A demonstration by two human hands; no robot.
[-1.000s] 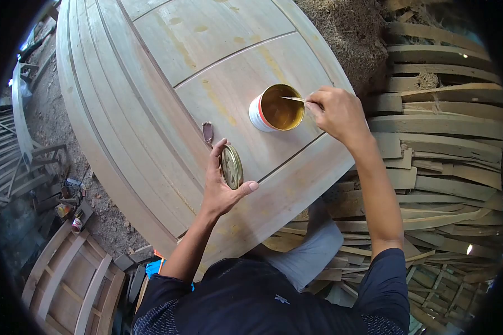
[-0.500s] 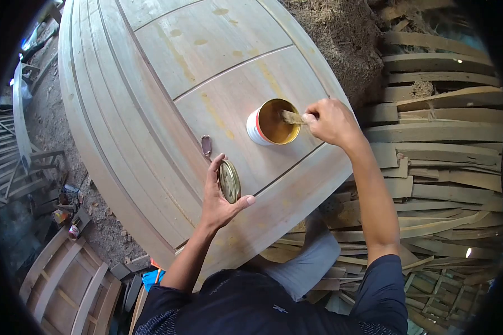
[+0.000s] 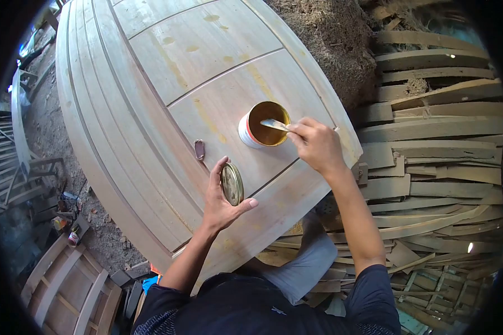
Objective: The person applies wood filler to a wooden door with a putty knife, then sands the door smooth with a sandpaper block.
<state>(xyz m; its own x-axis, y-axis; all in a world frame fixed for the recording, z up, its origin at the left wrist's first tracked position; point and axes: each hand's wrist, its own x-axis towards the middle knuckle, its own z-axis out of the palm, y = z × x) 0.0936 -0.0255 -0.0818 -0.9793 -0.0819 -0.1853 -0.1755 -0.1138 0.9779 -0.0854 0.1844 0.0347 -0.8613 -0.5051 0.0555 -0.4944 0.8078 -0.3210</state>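
Note:
My left hand [image 3: 221,205] holds a round metal can lid [image 3: 232,184] on edge, with the fingers behind it and the thumb sticking out below. An open can [image 3: 245,133], white and red outside, stands on a wooden panel [image 3: 207,75]; yellowish-brown paste coats its inside. Pinched in my right hand [image 3: 318,146] is the handle of a putty knife [image 3: 274,124], its pale blade over the can's mouth. A small dark brown piece [image 3: 199,149] lies on the panel, a little above my left fingertips. Yellowish smears mark the wood.
Stacked curved wooden slats [image 3: 441,128] fill the right side, with a brown fibrous mound [image 3: 330,44] behind the panel's right edge. At lower left, a wooden frame [image 3: 67,279] rests on the dirt ground [image 3: 103,223]. My knee [image 3: 302,262] is below the panel's near edge.
My right hand has moved left and down, and the putty knife has turned so its blade lies flatter over the can. The left hand keeps the lid in nearly the same position.

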